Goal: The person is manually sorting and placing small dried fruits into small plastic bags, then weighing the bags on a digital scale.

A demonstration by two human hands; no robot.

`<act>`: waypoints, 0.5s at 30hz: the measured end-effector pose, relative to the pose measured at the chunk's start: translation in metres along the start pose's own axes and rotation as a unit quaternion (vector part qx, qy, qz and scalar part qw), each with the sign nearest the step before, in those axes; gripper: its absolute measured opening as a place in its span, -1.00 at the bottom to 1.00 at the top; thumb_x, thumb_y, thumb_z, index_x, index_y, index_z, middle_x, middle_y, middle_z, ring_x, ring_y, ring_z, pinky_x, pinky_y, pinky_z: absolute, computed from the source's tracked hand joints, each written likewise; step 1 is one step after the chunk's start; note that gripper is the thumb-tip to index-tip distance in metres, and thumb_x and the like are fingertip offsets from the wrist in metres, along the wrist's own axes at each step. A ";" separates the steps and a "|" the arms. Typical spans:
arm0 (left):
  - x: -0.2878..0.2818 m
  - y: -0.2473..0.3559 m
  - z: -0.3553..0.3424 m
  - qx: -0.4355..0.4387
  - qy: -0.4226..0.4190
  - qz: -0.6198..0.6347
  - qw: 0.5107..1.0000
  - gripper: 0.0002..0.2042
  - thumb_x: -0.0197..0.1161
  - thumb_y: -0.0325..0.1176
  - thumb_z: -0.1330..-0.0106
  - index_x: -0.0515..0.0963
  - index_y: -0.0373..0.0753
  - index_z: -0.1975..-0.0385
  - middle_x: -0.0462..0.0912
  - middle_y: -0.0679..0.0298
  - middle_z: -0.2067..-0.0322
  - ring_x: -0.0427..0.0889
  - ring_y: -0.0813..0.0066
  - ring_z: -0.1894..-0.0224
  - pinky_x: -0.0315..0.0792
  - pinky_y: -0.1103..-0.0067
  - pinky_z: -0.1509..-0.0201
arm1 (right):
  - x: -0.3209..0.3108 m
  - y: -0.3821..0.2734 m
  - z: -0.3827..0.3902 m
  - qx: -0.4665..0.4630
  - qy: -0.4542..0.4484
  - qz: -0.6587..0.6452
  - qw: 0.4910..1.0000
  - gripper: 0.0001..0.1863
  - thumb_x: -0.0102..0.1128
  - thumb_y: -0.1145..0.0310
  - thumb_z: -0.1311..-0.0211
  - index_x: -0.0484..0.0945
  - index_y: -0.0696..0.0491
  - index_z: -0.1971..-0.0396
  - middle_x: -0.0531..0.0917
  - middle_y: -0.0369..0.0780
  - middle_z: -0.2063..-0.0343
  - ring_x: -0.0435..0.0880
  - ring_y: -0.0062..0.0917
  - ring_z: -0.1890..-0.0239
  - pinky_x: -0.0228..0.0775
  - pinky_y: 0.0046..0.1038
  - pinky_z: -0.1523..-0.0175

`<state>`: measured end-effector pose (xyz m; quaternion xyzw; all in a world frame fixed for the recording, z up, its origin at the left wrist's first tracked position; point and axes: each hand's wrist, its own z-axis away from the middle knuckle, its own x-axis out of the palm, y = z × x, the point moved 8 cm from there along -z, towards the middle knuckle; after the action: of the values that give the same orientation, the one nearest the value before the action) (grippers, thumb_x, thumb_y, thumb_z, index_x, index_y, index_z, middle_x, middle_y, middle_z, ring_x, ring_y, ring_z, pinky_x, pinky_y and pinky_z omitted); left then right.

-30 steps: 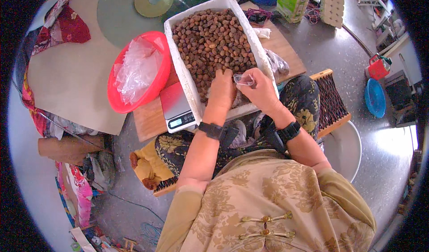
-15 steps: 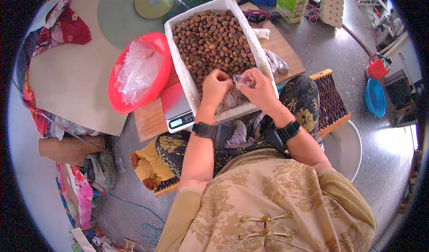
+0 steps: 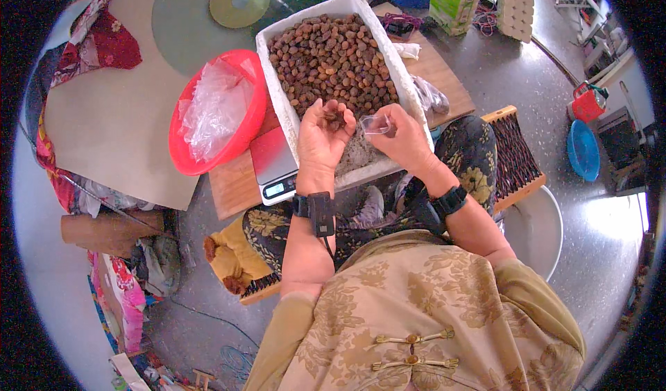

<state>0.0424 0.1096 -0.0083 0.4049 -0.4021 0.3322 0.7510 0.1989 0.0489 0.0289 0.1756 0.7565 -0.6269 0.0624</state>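
A white foam box (image 3: 265, 68) in front of me holds a heap of brown, wrinkled, nut-like dried fruits (image 3: 329, 58). Over its near end, my left hand (image 3: 320, 145) is turned palm up, fingers curled round several of the brown dried fruits (image 3: 333, 119). Close beside it, my right hand (image 3: 408, 141) pinches a small clear plastic bag (image 3: 374, 123), its mouth toward the left hand. Pale crumbs (image 3: 357, 155) show on the box bottom beneath the hands.
A kitchen scale (image 3: 272, 156) with a lit display sits left of the box. Beyond it, a red basin (image 3: 179, 145) holds clear plastic bags (image 3: 216, 110). A wooden board (image 3: 444, 82) lies under the box; a woven stool (image 3: 513, 155) stands to the right.
My left hand has turned from knuckles up to palm up and now shows dried fruits in it. My right hand stays nearly in place with the clear bag.
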 end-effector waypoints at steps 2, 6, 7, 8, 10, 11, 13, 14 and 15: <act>0.002 0.008 0.003 0.064 0.024 -0.013 0.998 -0.74 0.22 -0.25 -0.35 0.50 -0.39 0.29 0.56 0.07 0.31 0.55 0.20 0.20 0.60 0.38 0.14 | 0.000 -0.004 0.001 -0.005 -0.004 0.001 1.000 -0.60 0.48 0.32 0.01 0.48 0.06 0.20 0.64 -0.22 0.39 0.65 -0.48 0.34 0.50 -0.43 0.22; 0.022 0.005 0.012 0.061 0.000 -0.007 0.998 -0.75 0.21 -0.23 -0.36 0.50 -0.35 0.32 0.56 0.09 0.31 0.56 0.21 0.20 0.59 0.36 0.11 | 0.003 -0.001 0.000 0.003 -0.010 -0.014 1.000 -0.57 0.49 0.32 0.03 0.48 0.06 0.18 0.64 -0.20 0.38 0.66 -0.46 0.32 0.51 -0.41 0.19; 0.026 0.004 0.014 0.066 -0.010 -0.014 0.998 -0.75 0.20 -0.22 -0.37 0.51 -0.33 0.31 0.57 0.10 0.31 0.57 0.21 0.20 0.59 0.33 0.10 | 0.003 -0.001 0.000 -0.003 -0.005 -0.017 1.000 -0.56 0.49 0.32 0.04 0.48 0.07 0.18 0.64 -0.19 0.38 0.66 -0.44 0.31 0.51 -0.40 0.18; 0.031 0.004 0.016 0.070 -0.021 -0.021 0.997 -0.75 0.19 -0.21 -0.38 0.51 -0.32 0.31 0.58 0.12 0.31 0.57 0.22 0.20 0.59 0.31 0.09 | 0.003 0.000 0.000 -0.003 -0.004 -0.017 1.000 -0.56 0.49 0.32 0.04 0.48 0.07 0.18 0.64 -0.19 0.38 0.66 -0.44 0.31 0.51 -0.40 0.18; 0.036 0.001 0.018 0.077 -0.023 -0.040 0.996 -0.76 0.18 -0.20 -0.39 0.52 -0.30 0.30 0.60 0.14 0.32 0.59 0.22 0.21 0.59 0.30 0.09 | 0.003 -0.001 -0.001 -0.009 -0.004 0.013 1.000 -0.55 0.48 0.32 0.04 0.47 0.08 0.17 0.65 -0.14 0.35 0.67 -0.34 0.27 0.52 -0.35 0.15; 0.039 0.000 0.019 0.084 -0.025 -0.058 0.994 -0.76 0.17 -0.20 -0.40 0.52 -0.28 0.30 0.61 0.16 0.33 0.60 0.22 0.22 0.59 0.29 0.09 | 0.004 -0.003 0.000 -0.009 -0.004 0.012 1.000 -0.55 0.48 0.32 0.04 0.47 0.08 0.17 0.65 -0.14 0.35 0.67 -0.34 0.27 0.52 -0.35 0.15; 0.043 -0.004 0.020 0.096 -0.026 -0.076 0.992 -0.76 0.16 -0.19 -0.40 0.53 -0.27 0.30 0.62 0.17 0.34 0.61 0.22 0.24 0.58 0.29 0.09 | 0.004 -0.004 0.000 0.001 -0.010 0.017 1.000 -0.55 0.46 0.32 0.04 0.47 0.09 0.16 0.65 -0.09 0.31 0.67 -0.24 0.23 0.52 -0.30 0.12; 0.046 -0.006 0.020 0.108 -0.028 -0.094 0.989 -0.75 0.15 -0.18 -0.41 0.53 -0.26 0.31 0.63 0.18 0.36 0.62 0.22 0.25 0.58 0.29 0.10 | 0.004 -0.003 0.000 0.001 -0.010 0.017 1.000 -0.55 0.46 0.32 0.04 0.47 0.09 0.16 0.65 -0.09 0.31 0.67 -0.24 0.23 0.52 -0.30 0.12; 0.047 -0.009 0.019 0.107 -0.028 -0.094 0.989 -0.75 0.15 -0.18 -0.41 0.53 -0.26 0.31 0.63 0.18 0.36 0.62 0.22 0.25 0.58 0.29 0.10 | 0.004 -0.003 0.000 -0.004 -0.011 0.021 1.000 -0.55 0.46 0.32 0.03 0.47 0.10 0.15 0.65 -0.08 0.29 0.67 -0.22 0.21 0.51 -0.29 0.10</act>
<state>0.0646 0.0971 0.0360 0.5283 -0.3454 0.2900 0.7194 0.1941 0.0493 0.0304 0.1840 0.7545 -0.6242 0.0847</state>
